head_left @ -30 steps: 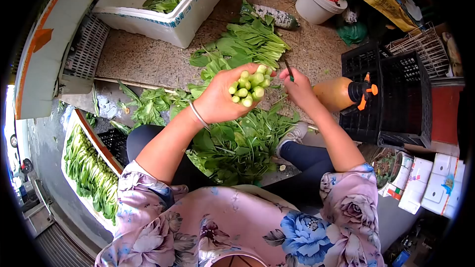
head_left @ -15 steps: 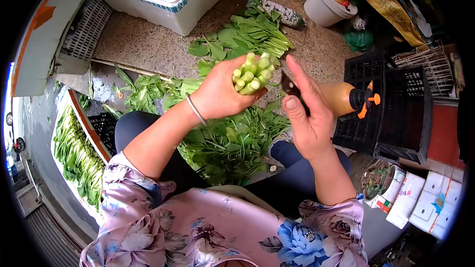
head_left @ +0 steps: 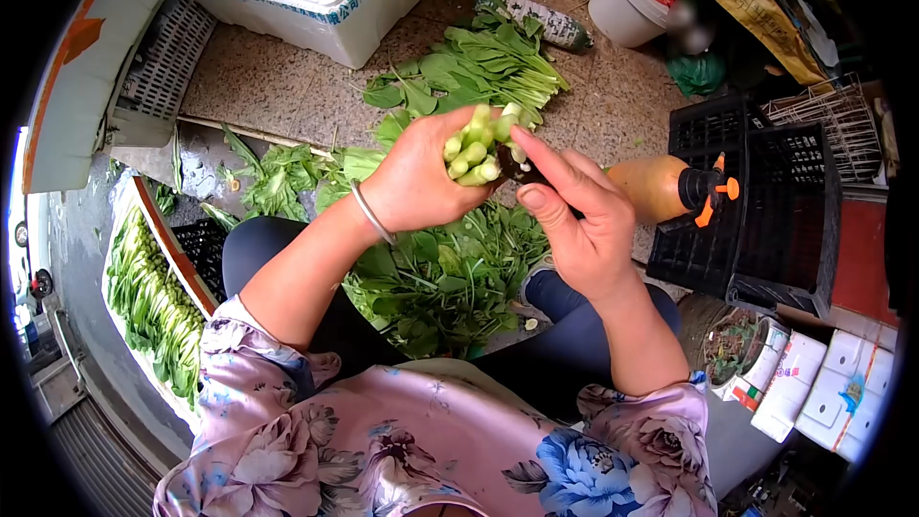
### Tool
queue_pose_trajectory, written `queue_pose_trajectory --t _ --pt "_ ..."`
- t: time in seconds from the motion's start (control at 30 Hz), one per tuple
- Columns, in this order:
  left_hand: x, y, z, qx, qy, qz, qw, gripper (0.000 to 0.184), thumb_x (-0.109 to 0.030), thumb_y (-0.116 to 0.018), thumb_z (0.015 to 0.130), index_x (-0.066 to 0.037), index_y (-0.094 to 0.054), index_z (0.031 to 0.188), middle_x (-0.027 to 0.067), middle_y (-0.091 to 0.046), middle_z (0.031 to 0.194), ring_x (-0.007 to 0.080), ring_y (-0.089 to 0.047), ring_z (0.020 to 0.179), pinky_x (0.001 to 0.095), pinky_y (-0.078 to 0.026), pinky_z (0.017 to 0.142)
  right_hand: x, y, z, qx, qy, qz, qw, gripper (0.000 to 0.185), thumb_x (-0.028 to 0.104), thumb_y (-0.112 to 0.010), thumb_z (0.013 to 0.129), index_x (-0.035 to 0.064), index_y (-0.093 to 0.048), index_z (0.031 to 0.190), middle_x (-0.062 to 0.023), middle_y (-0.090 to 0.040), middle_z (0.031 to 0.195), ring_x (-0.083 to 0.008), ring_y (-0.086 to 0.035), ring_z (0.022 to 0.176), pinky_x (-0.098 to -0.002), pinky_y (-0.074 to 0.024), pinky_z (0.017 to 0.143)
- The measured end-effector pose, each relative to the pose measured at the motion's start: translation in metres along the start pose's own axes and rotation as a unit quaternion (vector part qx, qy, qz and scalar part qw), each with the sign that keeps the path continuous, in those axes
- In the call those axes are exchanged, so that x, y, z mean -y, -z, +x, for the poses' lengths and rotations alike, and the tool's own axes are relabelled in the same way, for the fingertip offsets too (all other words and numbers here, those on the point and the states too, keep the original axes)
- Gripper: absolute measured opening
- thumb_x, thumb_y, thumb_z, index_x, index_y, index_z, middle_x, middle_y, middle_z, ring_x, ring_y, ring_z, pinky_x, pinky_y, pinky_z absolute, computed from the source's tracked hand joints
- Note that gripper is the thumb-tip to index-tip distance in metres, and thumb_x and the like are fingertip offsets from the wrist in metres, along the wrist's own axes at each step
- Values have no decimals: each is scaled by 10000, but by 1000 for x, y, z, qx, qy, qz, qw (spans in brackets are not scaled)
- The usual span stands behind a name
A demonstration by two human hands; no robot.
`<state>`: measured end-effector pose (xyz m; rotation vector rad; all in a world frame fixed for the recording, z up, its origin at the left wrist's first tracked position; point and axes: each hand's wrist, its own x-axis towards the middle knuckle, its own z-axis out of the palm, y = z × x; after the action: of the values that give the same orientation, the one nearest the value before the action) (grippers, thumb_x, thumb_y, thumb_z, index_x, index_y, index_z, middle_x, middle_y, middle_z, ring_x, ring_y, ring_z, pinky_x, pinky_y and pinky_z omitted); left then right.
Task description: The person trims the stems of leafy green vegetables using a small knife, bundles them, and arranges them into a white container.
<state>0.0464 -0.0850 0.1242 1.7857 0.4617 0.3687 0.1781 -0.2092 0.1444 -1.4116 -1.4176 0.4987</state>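
Note:
My left hand [head_left: 421, 172], with a bangle on its wrist, is wrapped round a bunch of leafy greens [head_left: 472, 153]. The cut stem ends face up toward me; its leaves are hidden beneath the hand. Against the right side of these stems sits a small dark knife [head_left: 517, 165], held by my right hand [head_left: 586, 220] between thumb and fingers. The knife's handle is hidden. Below both hands, a heap of loose leaves [head_left: 440, 278] lies on the floor between my legs. Another pile of greens [head_left: 498, 67] rests farther ahead.
A white foam box [head_left: 349, 10] with greens stands ahead left, and a second box of packed greens [head_left: 153, 306] is at my left. To the right are an orange spray bottle [head_left: 651, 189], a black crate [head_left: 780, 201] and a white bucket [head_left: 627, 5].
My right hand has moved left, bringing the knife from beside the bunch to the stem ends. Its fingers have closed in. My left hand has barely moved.

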Motion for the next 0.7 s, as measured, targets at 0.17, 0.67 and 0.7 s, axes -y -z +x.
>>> queue_pose_trajectory --t 0.17,0.67,0.7 --pt "-1 -3 1 -29 -76 -7 997 315 -70 -650 668 -30 -534 959 64 -600 775 141 -560 666 271 -466 642 3 8 3 -12 26 -78 997 361 68 -613 777 123 -578 1132 -35 -431 627 -109 -419 544 -223 -374 512" --pt "-8 7 -3 20 -104 27 994 385 -125 -696 683 -43 -537 1024 41 -612 868 129 -567 762 262 -460 726 1 11 3 5 26 39 999 408 128 -593 816 80 -500 1210 -77 -616 905 -131 -541 747 -247 -432 690" --pt "-7 7 -3 20 -104 28 994 385 -125 -696 683 -43 -537 1024 41 -612 868 129 -567 762 262 -460 726 2 10 3 14 36 56 998 426 134 -594 816 80 -485 1224 -85 -618 915 -145 -552 765 -258 -437 711"
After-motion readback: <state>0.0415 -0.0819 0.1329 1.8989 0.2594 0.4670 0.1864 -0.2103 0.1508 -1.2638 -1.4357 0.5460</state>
